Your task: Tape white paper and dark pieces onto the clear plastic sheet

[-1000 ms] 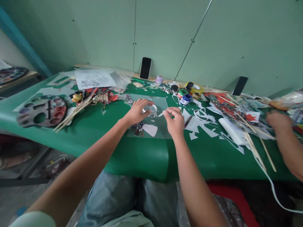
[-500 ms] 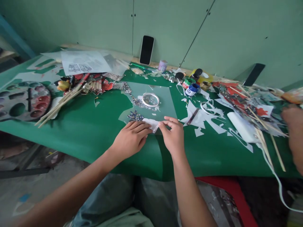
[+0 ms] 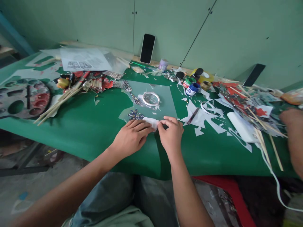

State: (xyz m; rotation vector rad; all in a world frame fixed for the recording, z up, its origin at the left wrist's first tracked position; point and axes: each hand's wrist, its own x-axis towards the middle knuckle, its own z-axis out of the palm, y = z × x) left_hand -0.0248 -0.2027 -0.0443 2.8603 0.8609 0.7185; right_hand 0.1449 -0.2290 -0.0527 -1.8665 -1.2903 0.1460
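My right hand [image 3: 170,134] pinches the right edge of a small white piece [image 3: 151,121], soft like folded tissue or thin paper, between thumb and forefinger. Over its left part lie the fingers of my left hand [image 3: 133,136], closed together and gripping it. Both hands rest near the front of a translucent sheet [image 3: 163,94]. Just beyond the left fingers is a dark blue, jewelled ornament [image 3: 135,114]. Farther back on the sheet sit a round ring-shaped roll [image 3: 151,99], apparently clear tape, and a patterned strip [image 3: 131,93].
A paint palette [image 3: 22,97] and thin wooden sticks [image 3: 63,102] lie left. Paint jars [image 3: 193,89], white paper scraps [image 3: 203,116] and a white corded device [image 3: 242,127] are right. Phones [image 3: 147,48] lean against the wall. Another person's hand [image 3: 293,126] is at far right.
The view has shifted slightly. Both hands stay on the white piece in almost the same pose, with only slight finger movement.
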